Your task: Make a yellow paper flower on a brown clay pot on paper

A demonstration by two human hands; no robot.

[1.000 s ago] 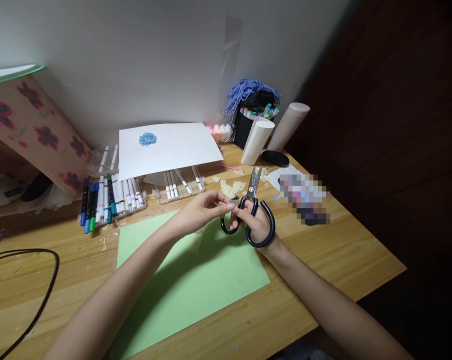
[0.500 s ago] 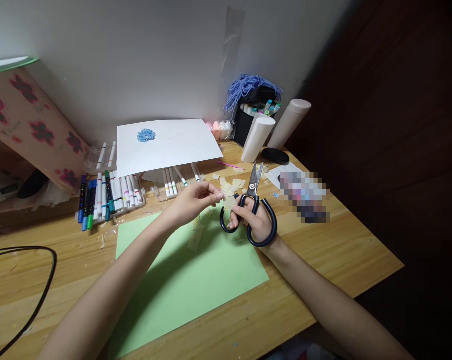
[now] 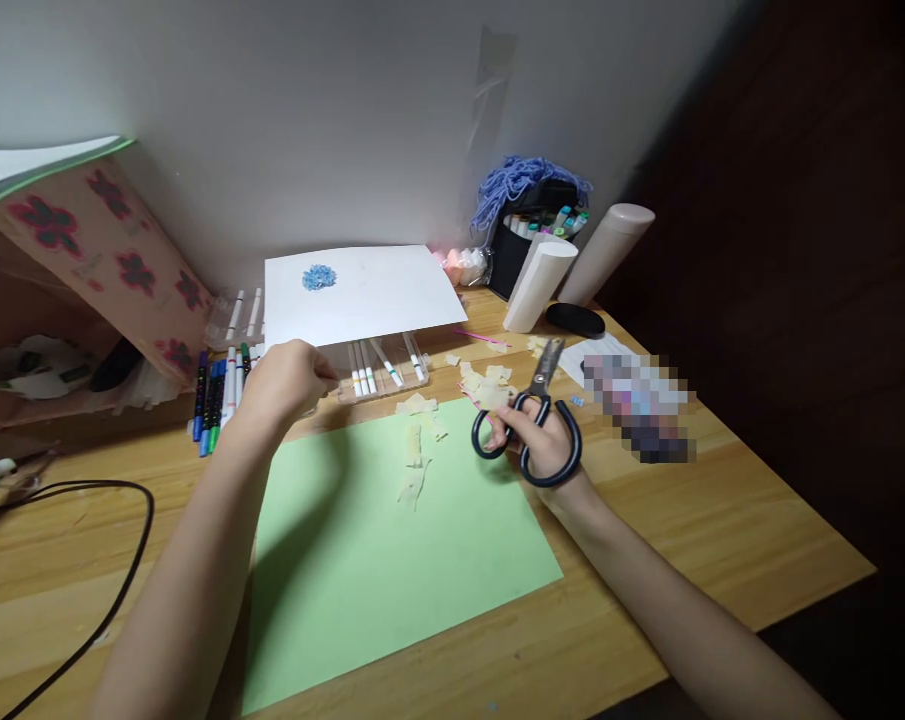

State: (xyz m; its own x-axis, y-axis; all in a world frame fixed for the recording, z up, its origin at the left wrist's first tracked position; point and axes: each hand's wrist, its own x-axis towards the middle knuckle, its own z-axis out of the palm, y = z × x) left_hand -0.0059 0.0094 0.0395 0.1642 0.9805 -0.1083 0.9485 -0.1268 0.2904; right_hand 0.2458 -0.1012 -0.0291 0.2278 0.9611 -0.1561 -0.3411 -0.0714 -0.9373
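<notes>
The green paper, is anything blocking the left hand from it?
Nothing visible blocks the left hand from the green paper at its left side; the pale scraps lie further right, toward its far edge.

Left hand [image 3: 291,378] bent inward, fingers [image 3: 323,368] curled (tips partly hidden), right hand [image 3: 543,445] gripping, thumb [image 3: 521,424] extended, bare forearms [image 3: 669,600] stretched forward

Grey wall [image 3: 347,120] is rising behind a wooden desk [image 3: 759,540], dark brown panel [image 3: 812,250] is standing at right, uneven light is falling across the wall
</notes>
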